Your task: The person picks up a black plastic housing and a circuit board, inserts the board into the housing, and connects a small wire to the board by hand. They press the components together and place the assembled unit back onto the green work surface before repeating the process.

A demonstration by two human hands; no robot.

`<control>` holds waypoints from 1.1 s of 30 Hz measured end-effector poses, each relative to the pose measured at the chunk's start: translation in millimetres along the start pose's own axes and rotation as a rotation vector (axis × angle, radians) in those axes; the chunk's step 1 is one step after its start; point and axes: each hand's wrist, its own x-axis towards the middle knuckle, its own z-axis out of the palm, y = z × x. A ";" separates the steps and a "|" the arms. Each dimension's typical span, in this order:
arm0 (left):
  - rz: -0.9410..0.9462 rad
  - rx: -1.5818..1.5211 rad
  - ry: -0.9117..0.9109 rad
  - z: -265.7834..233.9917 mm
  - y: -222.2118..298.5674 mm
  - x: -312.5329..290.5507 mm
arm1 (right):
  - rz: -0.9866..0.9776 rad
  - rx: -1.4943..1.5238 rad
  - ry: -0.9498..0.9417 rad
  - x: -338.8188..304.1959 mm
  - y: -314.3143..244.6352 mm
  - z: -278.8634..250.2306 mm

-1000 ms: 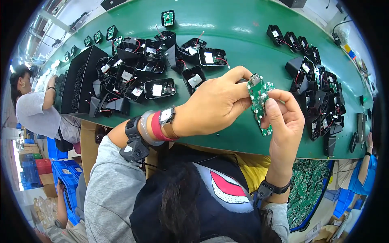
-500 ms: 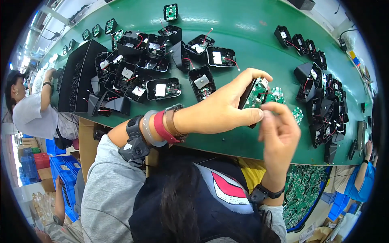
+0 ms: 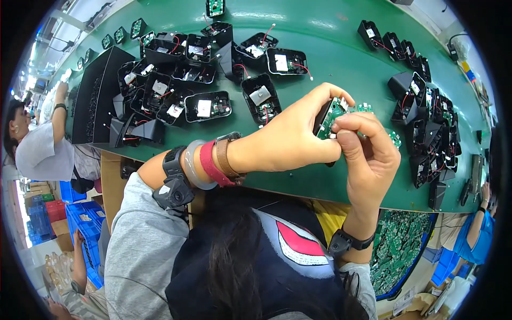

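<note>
left hand (image 3: 298, 133) curled round a black plastic casing (image 3: 320, 118), green circuit board (image 3: 332, 113) at its open side, both over the green table (image 3: 341, 58) toward its near edge, right hand (image 3: 370, 152) pinching at the board, any hold unclear

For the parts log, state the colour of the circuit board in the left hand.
The circuit board is green; the head view shows it best.
</note>
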 end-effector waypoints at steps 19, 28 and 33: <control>0.006 0.062 -0.081 4.7 5.3 -2.2 | -0.160 -0.384 0.128 -12.3 -1.5 -9.5; 0.345 0.381 0.085 9.5 -7.2 0.6 | -0.357 -0.585 0.054 -7.3 1.0 -14.8; 0.399 0.422 0.096 9.7 -6.4 0.2 | -0.391 -0.552 0.008 -7.7 4.5 -19.9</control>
